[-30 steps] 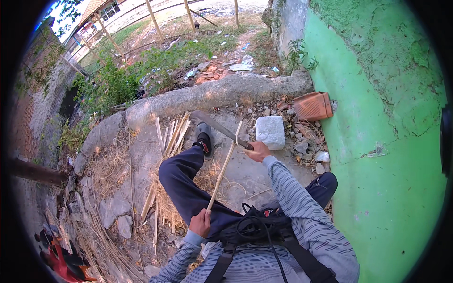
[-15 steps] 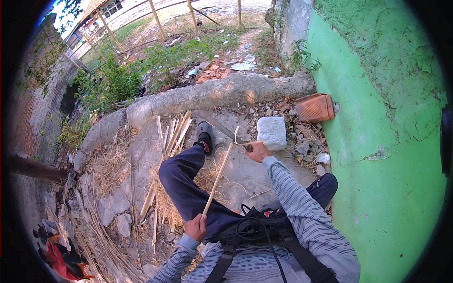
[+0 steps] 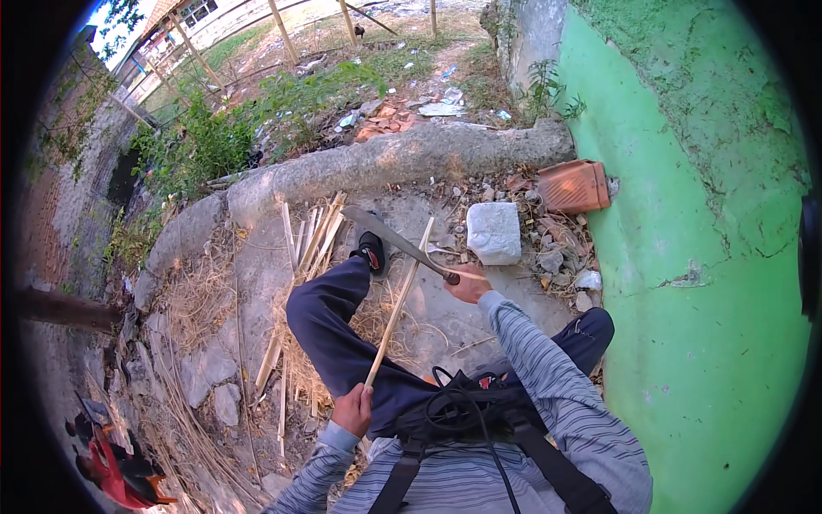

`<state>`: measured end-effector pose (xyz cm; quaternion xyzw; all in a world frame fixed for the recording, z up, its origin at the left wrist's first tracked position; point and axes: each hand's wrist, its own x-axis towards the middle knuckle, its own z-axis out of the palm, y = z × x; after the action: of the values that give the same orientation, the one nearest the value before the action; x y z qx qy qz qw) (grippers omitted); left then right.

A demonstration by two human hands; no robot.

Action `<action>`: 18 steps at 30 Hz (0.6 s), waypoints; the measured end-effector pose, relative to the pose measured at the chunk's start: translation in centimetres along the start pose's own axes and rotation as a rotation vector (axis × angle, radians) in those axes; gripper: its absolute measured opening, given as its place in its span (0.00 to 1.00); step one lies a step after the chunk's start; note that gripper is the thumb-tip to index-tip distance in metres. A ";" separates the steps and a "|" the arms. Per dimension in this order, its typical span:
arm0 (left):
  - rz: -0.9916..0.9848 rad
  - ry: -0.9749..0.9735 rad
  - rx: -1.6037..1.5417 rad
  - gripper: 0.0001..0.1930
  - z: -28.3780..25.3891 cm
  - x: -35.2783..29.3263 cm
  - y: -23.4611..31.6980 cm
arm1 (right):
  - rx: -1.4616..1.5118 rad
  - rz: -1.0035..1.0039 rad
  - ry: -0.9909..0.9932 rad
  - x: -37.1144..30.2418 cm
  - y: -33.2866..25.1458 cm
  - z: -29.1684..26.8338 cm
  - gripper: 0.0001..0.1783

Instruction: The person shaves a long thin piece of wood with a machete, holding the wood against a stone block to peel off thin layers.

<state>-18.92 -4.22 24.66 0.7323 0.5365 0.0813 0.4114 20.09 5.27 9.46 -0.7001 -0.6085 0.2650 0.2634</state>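
My left hand (image 3: 353,409) is closed around the lower end of a pale bamboo strip (image 3: 396,315), which slants up and away over my bent left leg. My right hand (image 3: 468,283) grips the handle of a machete (image 3: 402,246). Its long dark blade points to the far left and crosses the strip near its far end; whether edge and strip touch I cannot tell. A thin pale sliver shows beside my right fingers. Beyond my left knee, split bamboo pieces (image 3: 319,236) lie in a pile by my shoe, with curly shavings (image 3: 295,351) heaped nearer.
A white block (image 3: 493,233) stands right of the blade, near rubble and an orange hollow brick (image 3: 573,187). The green wall (image 3: 685,343) rises on my right. A low concrete ledge (image 3: 394,163) runs across the far side. Someone in red (image 3: 116,467) shows at lower left.
My right hand and the machete have come slightly nearer to me, with the blade now lower across the strip. My left hand keeps its hold, almost in place.
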 end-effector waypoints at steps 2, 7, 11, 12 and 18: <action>0.048 0.034 0.035 0.14 0.3 0.1 -0.2 | 0.018 0.009 0.003 0.2 -0.9 -0.5 0.13; 0.033 -0.027 0.098 0.14 0.0 -1.1 1.0 | 0.060 0.161 -0.004 3.1 3.1 -1.4 0.13; -0.012 0.005 0.085 0.14 0.6 -0.5 -0.4 | -0.008 -0.029 -0.060 2.4 0.7 0.5 0.14; -0.018 0.002 0.078 0.14 0.7 -0.6 -0.4 | -0.015 -0.053 -0.106 2.1 0.6 1.0 0.14; -0.007 -0.025 0.089 0.14 0.2 -3.5 -1.0 | 0.048 0.201 0.011 4.9 4.7 0.7 0.17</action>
<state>-20.96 -7.21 25.01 0.7491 0.5368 0.0469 0.3854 23.59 9.59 5.47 -0.7526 -0.5270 0.3009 0.2555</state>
